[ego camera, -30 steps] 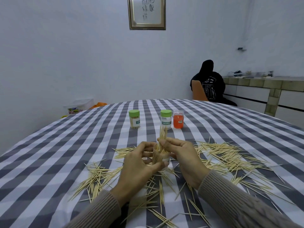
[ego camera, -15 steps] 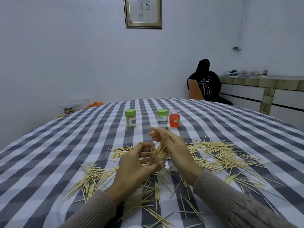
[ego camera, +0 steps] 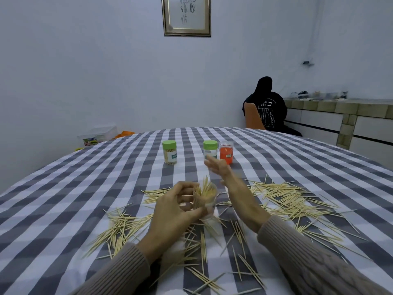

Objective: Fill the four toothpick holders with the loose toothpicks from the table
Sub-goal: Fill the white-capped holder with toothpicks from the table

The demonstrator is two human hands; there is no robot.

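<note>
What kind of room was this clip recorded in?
Probably a plain home dining room or kitchen: a round table under a grey checked cloth, a tiled counter with cupboards along the right wall, and one framed picture on a bare white wall.

open holder [ego camera: 207,199] amid loose toothpicks [ego camera: 287,201] on table [ego camera: 63,188]; three capped holders [ego camera: 169,152] behind.

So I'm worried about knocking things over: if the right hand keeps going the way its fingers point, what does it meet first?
Probably the green-lidded holder just beyond the right hand; the orange holder stands beside it. Depth is unclear.
</note>
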